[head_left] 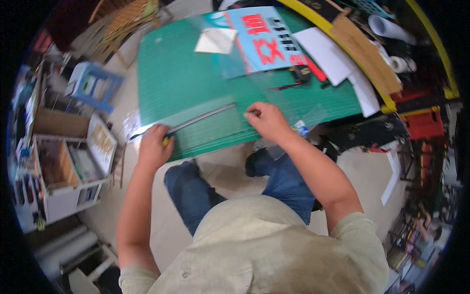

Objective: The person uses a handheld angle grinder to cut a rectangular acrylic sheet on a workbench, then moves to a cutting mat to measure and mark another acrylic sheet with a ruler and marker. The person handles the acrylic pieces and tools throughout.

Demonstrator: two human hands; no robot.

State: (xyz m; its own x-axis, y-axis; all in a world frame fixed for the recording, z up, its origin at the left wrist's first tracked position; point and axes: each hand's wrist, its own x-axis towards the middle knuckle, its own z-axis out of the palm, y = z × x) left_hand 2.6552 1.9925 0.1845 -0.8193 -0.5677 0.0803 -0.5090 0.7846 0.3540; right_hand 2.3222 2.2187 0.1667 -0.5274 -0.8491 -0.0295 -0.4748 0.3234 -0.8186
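Observation:
A green cutting mat [181, 73] covers the tabletop before me. Across its near part a thin metal ruler [208, 115] lies slanted over a clear sheet [220, 128]. My left hand [155, 145] is closed over the ruler's left end. A small yellow piece [165, 141] shows beside its fingers, too little to name. Past the ruler's right end is my right hand [266, 119], its fingers curled and pressed together. Whatever they pinch, if anything, is hidden.
A printed blue sheet [262, 39], a cream square [216, 40], a tape measure [302, 73] and white paper [325, 54] lie farther back. A yellow-edged rack [364, 56] borders the right. On the floor at left stands a blue stool [95, 83].

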